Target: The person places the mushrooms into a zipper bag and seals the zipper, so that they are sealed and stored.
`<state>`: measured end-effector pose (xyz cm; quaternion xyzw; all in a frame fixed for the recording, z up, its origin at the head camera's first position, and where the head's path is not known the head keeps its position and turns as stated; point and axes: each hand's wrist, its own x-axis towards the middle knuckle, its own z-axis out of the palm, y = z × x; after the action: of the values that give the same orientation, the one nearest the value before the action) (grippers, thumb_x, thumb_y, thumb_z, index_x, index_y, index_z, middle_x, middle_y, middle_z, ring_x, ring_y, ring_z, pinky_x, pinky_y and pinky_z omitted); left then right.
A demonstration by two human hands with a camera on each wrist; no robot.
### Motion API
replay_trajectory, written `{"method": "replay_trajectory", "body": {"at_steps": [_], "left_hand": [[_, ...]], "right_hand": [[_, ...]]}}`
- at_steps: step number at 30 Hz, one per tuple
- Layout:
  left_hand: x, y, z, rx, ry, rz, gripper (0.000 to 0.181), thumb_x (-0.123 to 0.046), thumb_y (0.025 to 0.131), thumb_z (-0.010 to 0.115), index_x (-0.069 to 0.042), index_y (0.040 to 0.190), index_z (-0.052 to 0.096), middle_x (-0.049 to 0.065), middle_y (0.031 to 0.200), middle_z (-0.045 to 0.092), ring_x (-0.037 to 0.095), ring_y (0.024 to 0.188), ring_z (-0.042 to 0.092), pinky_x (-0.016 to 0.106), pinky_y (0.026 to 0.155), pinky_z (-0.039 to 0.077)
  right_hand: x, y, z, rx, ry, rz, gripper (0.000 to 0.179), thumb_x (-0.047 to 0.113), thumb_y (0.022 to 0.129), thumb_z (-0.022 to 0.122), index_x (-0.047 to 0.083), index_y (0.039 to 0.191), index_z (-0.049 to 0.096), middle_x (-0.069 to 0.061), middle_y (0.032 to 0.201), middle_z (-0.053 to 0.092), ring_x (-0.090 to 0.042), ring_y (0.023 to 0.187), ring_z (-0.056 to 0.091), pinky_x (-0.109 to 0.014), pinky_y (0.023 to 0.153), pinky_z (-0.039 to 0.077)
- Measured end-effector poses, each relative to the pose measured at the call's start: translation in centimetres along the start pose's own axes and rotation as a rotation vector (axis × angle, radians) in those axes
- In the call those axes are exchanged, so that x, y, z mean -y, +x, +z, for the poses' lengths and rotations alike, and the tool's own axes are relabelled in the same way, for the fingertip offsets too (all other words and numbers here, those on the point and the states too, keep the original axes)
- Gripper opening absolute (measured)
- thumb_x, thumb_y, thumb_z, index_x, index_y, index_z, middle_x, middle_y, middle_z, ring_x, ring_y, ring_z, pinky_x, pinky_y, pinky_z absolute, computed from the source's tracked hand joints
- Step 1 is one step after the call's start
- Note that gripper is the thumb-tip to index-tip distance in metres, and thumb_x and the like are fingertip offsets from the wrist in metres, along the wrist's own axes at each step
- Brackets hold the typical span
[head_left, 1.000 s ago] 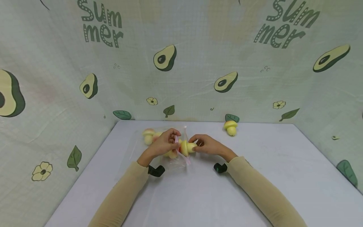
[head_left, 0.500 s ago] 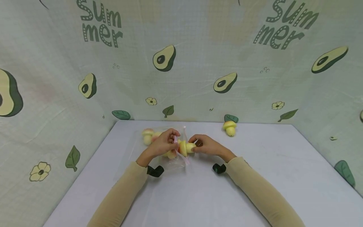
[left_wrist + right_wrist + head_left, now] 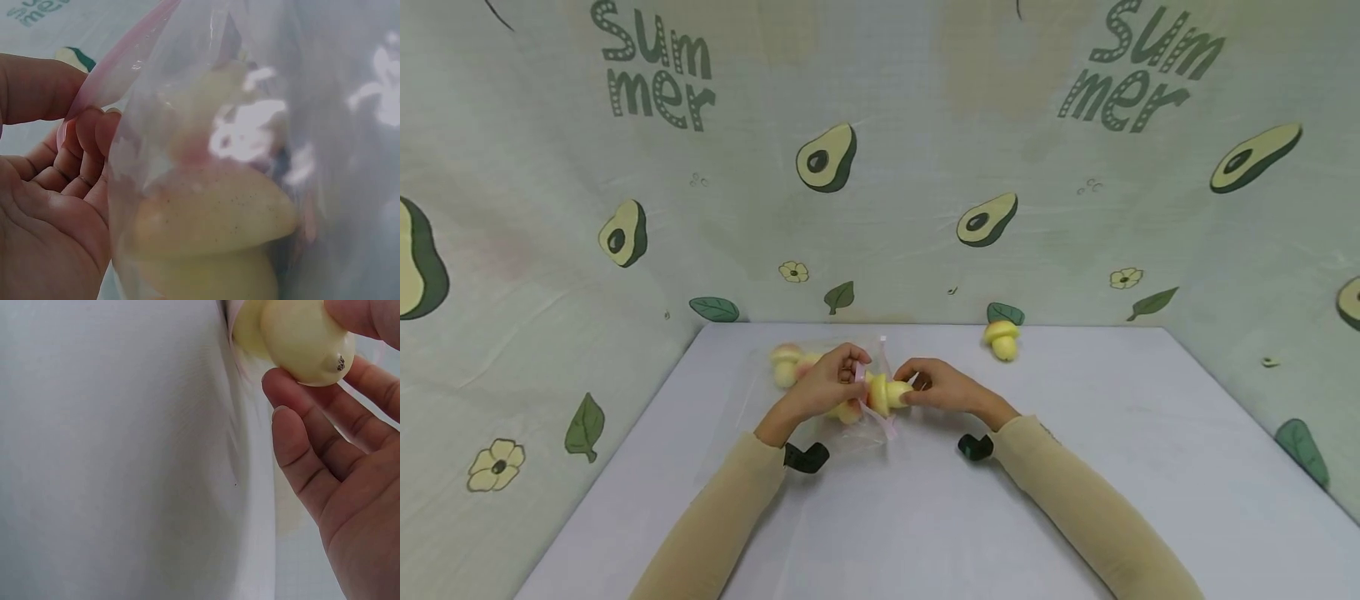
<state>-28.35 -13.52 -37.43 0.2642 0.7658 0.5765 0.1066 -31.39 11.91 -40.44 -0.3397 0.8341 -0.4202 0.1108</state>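
Note:
A clear zip bag (image 3: 752,392) with a pink seal strip lies on the table, several yellow mushroom-shaped toys (image 3: 786,372) inside it. My left hand (image 3: 822,385) pinches the pink edge of the bag's mouth between thumb and fingers; in the left wrist view the pink strip (image 3: 119,53) runs up from the thumb. My right hand (image 3: 946,386) holds a yellow toy mushroom (image 3: 897,394) by its rounded stem, cap toward the bag's mouth. In the right wrist view the stem (image 3: 306,340) sits between thumb and fingers, its cap partly behind the bag's edge.
Another yellow toy mushroom (image 3: 1002,340) with a reddish cap lies at the table's back edge, right of the hands. The white table (image 3: 1000,533) meets a printed cloth backdrop (image 3: 910,167) behind and at both sides. Black wrist mounts (image 3: 806,457) sit under each forearm.
The head view has shifted slightly, so everything appears a little further left. Both hands keep their hold, the mushroom still at the bag's mouth.

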Motion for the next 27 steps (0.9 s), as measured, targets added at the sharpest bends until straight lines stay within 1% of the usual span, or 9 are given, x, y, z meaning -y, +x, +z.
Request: {"method": "replay_trajectory", "body": {"at_steps": [3,4,6,11,13,15,19,23,27], "left_hand": [[-0.06,-0.02,0.02,-0.005,0.011,0.001,0.037,0.007,0.084,0.060,0.003,0.117,0.046,0.010,0.086,0.049,0.020,0.067,0.053,0.027,0.058,0.052],[-0.06,-0.03,0.05,-0.007,0.015,0.003,0.037,0.007,0.084,0.061,0.003,0.117,0.045,0.011,0.086,0.049,0.019,0.067,0.053,0.027,0.058,0.052],[-0.07,-0.02,0.09,-0.007,0.019,0.006,0.037,0.007,0.083,0.061,0.003,0.117,0.046,0.011,0.087,0.049,0.019,0.068,0.053,0.026,0.059,0.051],[0.13,0.03,0.16,-0.011,0.026,0.012,0.037,0.007,0.083,0.062,0.003,0.117,0.046,0.014,0.087,0.049,0.019,0.066,0.052,0.026,0.057,0.051],[0.24,-0.02,0.16,-0.011,0.027,0.004,0.037,0.007,0.084,0.062,0.003,0.117,0.046,0.014,0.087,0.049,0.019,0.066,0.052,0.026,0.056,0.050],[0.28,-0.15,0.16,-0.011,0.026,-0.008,0.037,0.006,0.085,0.062,0.003,0.118,0.046,0.012,0.087,0.049,0.019,0.066,0.052,0.027,0.056,0.050],[-0.09,-0.32,0.15,0.000,0.022,-0.025,0.037,0.008,0.085,0.061,0.005,0.118,0.045,0.012,0.088,0.049,0.019,0.068,0.052,0.029,0.058,0.051],[-0.52,-0.41,0.07,0.006,0.018,-0.015,0.036,0.012,0.084,0.059,0.007,0.116,0.046,0.015,0.087,0.048,0.021,0.068,0.051,0.032,0.059,0.051],[-0.47,-0.52,-0.03,0.005,0.016,-0.004,0.036,0.011,0.085,0.060,0.005,0.118,0.045,0.014,0.088,0.048,0.019,0.068,0.050,0.030,0.057,0.049]], "right_hand": [[0.18,-0.01,0.00,0.001,-0.002,0.009,0.027,0.020,0.087,0.070,0.015,0.113,0.062,-0.002,0.107,0.061,-0.021,0.082,0.060,-0.033,0.069,0.051],[-0.23,0.11,0.06,-0.003,-0.005,0.009,0.026,0.021,0.087,0.070,0.017,0.112,0.063,0.000,0.106,0.061,-0.018,0.079,0.060,-0.032,0.067,0.050],[-0.21,0.11,0.07,-0.005,-0.002,0.011,0.026,0.020,0.087,0.071,0.018,0.111,0.063,0.000,0.105,0.061,-0.017,0.076,0.059,-0.030,0.065,0.049],[-0.35,0.05,0.16,-0.002,0.030,0.005,0.027,0.018,0.087,0.071,0.016,0.112,0.063,-0.006,0.100,0.063,-0.017,0.074,0.059,-0.030,0.063,0.049],[-0.45,0.02,0.26,0.002,0.042,0.000,0.028,0.018,0.087,0.071,0.014,0.113,0.063,-0.008,0.099,0.064,-0.017,0.074,0.059,-0.030,0.063,0.049],[-0.48,-0.03,0.42,0.007,0.048,-0.001,0.028,0.017,0.087,0.070,0.014,0.114,0.062,-0.008,0.100,0.063,-0.017,0.074,0.059,-0.029,0.063,0.049],[-0.40,-0.19,0.54,0.007,0.035,-0.001,0.027,0.017,0.087,0.070,0.016,0.113,0.062,-0.003,0.102,0.063,-0.017,0.076,0.060,-0.029,0.065,0.049],[-0.22,-0.24,0.51,-0.001,0.015,-0.013,0.029,0.017,0.087,0.069,0.018,0.115,0.063,0.001,0.106,0.063,-0.018,0.080,0.061,-0.030,0.068,0.050],[-0.22,-0.20,0.54,-0.004,0.024,-0.023,0.032,0.015,0.087,0.068,0.017,0.118,0.063,0.000,0.111,0.062,-0.020,0.084,0.062,-0.031,0.071,0.051]]}}
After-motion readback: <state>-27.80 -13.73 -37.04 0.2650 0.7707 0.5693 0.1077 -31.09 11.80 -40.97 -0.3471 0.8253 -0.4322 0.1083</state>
